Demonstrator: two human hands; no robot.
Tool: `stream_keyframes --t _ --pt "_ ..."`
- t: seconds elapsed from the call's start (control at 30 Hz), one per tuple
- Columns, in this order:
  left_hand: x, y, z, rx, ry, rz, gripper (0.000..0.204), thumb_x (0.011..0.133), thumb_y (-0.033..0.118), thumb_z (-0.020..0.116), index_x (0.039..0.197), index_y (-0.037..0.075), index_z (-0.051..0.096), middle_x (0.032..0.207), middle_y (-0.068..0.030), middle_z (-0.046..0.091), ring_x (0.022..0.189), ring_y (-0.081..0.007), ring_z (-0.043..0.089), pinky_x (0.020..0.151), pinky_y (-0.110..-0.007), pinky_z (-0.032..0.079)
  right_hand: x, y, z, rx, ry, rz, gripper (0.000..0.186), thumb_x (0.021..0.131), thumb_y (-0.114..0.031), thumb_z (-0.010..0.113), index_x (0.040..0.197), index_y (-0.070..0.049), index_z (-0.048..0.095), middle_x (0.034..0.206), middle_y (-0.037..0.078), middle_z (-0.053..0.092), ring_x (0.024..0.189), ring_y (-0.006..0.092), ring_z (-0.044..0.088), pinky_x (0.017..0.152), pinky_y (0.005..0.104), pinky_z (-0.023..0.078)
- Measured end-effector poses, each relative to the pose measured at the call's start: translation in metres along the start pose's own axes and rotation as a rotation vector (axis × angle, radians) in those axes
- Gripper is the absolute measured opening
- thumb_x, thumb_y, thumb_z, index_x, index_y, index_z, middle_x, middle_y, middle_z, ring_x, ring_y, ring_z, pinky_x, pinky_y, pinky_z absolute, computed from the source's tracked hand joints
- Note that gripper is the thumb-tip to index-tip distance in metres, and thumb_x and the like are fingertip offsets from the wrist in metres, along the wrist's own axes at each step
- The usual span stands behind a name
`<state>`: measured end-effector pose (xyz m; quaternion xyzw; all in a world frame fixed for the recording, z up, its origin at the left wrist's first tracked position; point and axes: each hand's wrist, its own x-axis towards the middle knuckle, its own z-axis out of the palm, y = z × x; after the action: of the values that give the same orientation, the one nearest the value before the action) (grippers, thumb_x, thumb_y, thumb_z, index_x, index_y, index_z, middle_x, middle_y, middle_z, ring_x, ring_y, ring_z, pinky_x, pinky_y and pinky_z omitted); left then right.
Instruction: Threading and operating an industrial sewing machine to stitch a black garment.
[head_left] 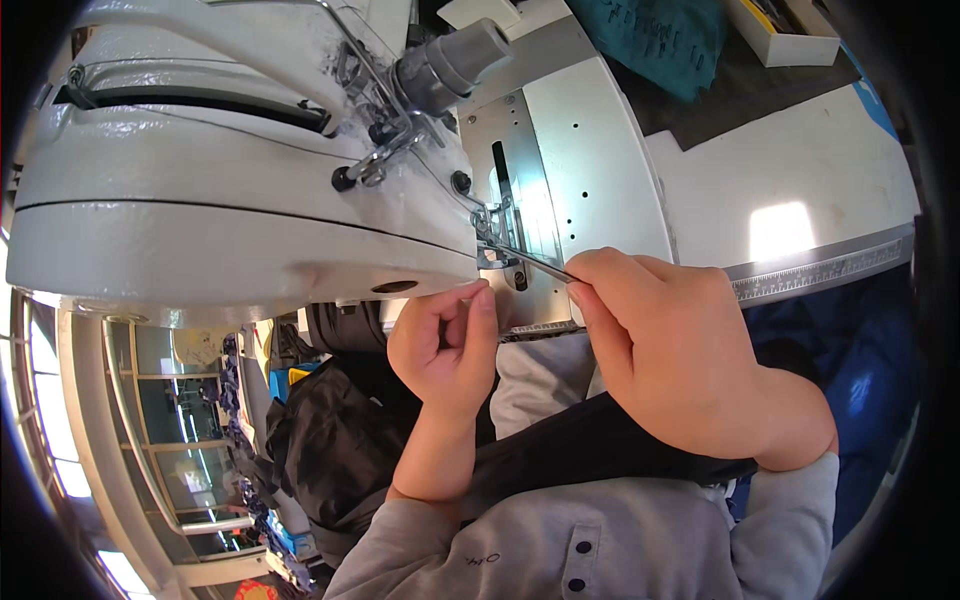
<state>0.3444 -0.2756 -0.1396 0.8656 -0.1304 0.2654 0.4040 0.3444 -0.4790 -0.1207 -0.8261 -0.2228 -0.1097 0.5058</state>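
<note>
A white sewing machine head (230,240) fills the upper left, with metal guides and the needle area (492,230) above a steel plate (530,150). My right hand (675,360) is closed on a slim metal tool (545,265), whose far end reaches among the small parts at the needle. My left hand (445,355) is pinched just under the machine head's lower front edge, left of the plate; whatever is between its fingertips is too small to make out.
Teal fabric (660,45) and an open box (785,35) lie at the back right, beyond the white table (780,170) with its ruler strip. Dark fabric (340,430) is at the lower left, blue fabric (850,350) at the right. Windows (180,410) show behind.
</note>
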Motion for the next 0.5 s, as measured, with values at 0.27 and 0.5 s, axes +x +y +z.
stream_keyframes --t 0.27,0.5 --pt "-0.003 -0.0053 0.0015 0.003 0.031 -0.018 0.006 0.083 -0.003 0.06 0.088 -0.005 0.058 0.064 0.0025 0.052 0.053 0.0017 0.037 0.049 -0.013 0.026 0.0015 0.0009 0.0079 0.025 0.092 0.075 0.007 0.08 0.0 0.059 0.087 -0.002 0.058 0.063 0.013 0.056 0.047 0.0289 0.053 0.043 0.0348 0.038" --pt "-0.0014 -0.004 0.0014 0.041 0.003 0.015 0.006 0.083 -0.002 0.061 0.088 -0.004 0.058 0.065 0.0029 0.052 0.054 0.0013 0.035 0.05 -0.013 0.025 0.0027 -0.0028 0.0082 -0.043 0.109 0.088 0.007 0.081 0.0 0.059 0.087 -0.002 0.058 0.063 0.013 0.056 0.047 0.0295 0.053 0.044 0.0354 0.038"
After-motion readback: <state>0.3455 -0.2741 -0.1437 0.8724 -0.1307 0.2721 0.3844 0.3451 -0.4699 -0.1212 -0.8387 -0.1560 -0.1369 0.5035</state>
